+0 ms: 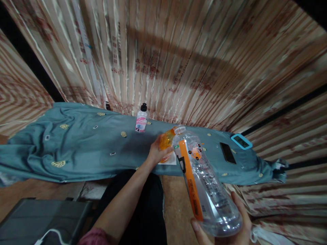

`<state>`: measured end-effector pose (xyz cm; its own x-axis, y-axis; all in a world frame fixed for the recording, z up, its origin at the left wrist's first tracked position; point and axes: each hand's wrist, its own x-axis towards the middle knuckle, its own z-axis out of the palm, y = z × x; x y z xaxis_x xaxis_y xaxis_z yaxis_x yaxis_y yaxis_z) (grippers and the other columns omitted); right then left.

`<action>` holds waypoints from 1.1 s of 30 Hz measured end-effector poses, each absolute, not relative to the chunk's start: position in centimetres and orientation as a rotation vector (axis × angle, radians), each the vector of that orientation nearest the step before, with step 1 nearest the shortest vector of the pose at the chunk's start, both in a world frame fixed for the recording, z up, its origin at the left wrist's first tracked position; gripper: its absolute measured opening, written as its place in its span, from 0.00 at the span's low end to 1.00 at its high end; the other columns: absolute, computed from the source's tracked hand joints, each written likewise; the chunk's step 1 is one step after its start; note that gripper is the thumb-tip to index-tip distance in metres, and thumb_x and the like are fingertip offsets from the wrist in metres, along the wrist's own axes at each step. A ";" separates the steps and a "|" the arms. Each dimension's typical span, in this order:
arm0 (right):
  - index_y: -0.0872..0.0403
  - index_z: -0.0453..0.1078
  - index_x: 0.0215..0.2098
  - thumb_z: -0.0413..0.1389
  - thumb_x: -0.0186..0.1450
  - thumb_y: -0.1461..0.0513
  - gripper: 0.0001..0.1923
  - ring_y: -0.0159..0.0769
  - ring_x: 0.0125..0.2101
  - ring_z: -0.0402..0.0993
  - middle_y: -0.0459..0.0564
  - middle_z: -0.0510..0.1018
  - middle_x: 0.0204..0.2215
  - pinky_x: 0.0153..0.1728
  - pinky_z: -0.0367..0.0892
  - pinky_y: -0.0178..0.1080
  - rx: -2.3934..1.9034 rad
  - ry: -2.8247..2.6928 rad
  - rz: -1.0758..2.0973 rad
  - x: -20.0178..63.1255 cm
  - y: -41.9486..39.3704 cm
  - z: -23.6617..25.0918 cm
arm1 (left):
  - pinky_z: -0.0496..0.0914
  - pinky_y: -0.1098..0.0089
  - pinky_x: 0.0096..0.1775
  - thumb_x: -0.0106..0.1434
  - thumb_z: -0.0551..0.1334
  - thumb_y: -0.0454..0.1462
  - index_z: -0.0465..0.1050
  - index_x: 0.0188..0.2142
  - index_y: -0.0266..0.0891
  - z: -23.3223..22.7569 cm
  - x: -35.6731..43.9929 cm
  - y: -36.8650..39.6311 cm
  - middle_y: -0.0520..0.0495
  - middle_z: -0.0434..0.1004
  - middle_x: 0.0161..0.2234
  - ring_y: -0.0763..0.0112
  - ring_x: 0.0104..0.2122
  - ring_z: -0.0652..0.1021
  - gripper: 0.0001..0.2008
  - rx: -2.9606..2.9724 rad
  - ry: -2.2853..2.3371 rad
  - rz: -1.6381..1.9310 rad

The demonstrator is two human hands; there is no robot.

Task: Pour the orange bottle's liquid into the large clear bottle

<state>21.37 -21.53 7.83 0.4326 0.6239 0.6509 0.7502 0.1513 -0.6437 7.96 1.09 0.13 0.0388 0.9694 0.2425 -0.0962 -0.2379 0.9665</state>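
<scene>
Right hand (pixel 230 224): grip closed around base of clear water bottle (pixel 204 183), tilted, uncapped mouth toward orange cup.
Left hand (pixel 157 153): grip wrapped around orange cup (pixel 167 143), touching bottle mouth.
Cup: on white paper (pixel 170 160) on teal-covered surface (pixel 76 146).
Spray bottle (pixel 141 119): upright, beyond cup.
Phone (pixel 228 153): right of cup.

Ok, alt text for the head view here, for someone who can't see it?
The right hand tilts a clear bottle toward an orange cup gripped by the left hand, above a blue cloth. A small pink-labelled bottle and a dark phone sit on the cloth.
</scene>
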 end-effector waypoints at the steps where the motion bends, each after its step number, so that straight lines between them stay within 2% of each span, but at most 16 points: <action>1: 0.56 0.54 0.70 0.71 0.51 0.52 0.54 0.47 0.50 0.72 0.62 0.67 0.61 0.42 0.73 0.45 -1.537 -1.258 -0.134 21.3 -21.5 7.9 | 0.75 0.62 0.52 0.51 0.72 0.38 0.71 0.48 0.39 0.2 8.0 1.0 0.49 0.81 0.41 0.63 0.44 0.81 0.25 1.336 0.982 1.390; 6: 0.55 0.54 0.70 0.71 0.51 0.52 0.55 0.48 0.51 0.72 0.62 0.67 0.61 0.37 0.73 0.42 -1.546 -1.252 -0.123 21.2 -21.5 8.0 | 0.75 0.63 0.50 0.51 0.72 0.37 0.71 0.48 0.39 0.7 7.8 0.8 0.48 0.81 0.41 0.63 0.43 0.81 0.25 1.328 1.004 1.375; 13: 0.56 0.54 0.70 0.71 0.51 0.51 0.55 0.54 0.56 0.69 0.64 0.65 0.63 0.37 0.73 0.44 -1.569 -1.225 -0.122 21.0 -21.6 7.8 | 0.74 0.63 0.50 0.51 0.72 0.40 0.71 0.48 0.40 0.8 7.8 0.8 0.49 0.80 0.41 0.65 0.42 0.81 0.25 1.348 1.025 1.377; 18: 0.56 0.54 0.70 0.71 0.51 0.51 0.55 0.55 0.60 0.66 0.64 0.64 0.64 0.46 0.73 0.49 -1.557 -1.212 -0.106 21.0 -21.6 7.6 | 0.74 0.63 0.50 0.52 0.72 0.42 0.71 0.48 0.40 0.8 7.7 0.8 0.49 0.80 0.41 0.63 0.42 0.80 0.25 1.349 1.021 1.373; 21: 0.57 0.53 0.70 0.71 0.51 0.51 0.55 0.56 0.61 0.65 0.64 0.64 0.65 0.44 0.73 0.48 -1.567 -1.221 -0.102 21.0 -21.7 7.7 | 0.74 0.63 0.49 0.52 0.72 0.41 0.72 0.47 0.41 1.0 7.7 0.8 0.49 0.80 0.41 0.64 0.41 0.80 0.24 1.353 1.034 1.365; 26: 0.56 0.54 0.70 0.71 0.51 0.51 0.55 0.54 0.59 0.67 0.63 0.65 0.64 0.39 0.73 0.44 -1.571 -1.214 -0.103 20.9 -21.8 7.8 | 0.75 0.63 0.49 0.51 0.73 0.39 0.72 0.47 0.41 1.0 7.7 0.7 0.49 0.81 0.41 0.64 0.41 0.81 0.24 1.340 1.038 1.360; 33: 0.56 0.54 0.70 0.71 0.51 0.51 0.55 0.51 0.55 0.69 0.63 0.64 0.64 0.41 0.72 0.44 -1.560 -1.220 -0.103 20.9 -21.7 7.8 | 0.75 0.64 0.50 0.51 0.72 0.36 0.72 0.48 0.41 0.7 7.7 0.8 0.49 0.81 0.42 0.64 0.42 0.81 0.24 1.342 1.045 1.356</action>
<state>20.89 -21.66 7.85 0.4658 0.6307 0.6207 0.7257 0.1291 -0.6758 7.69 0.80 0.71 0.0291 0.9777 0.2079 -0.0482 -0.2064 0.9773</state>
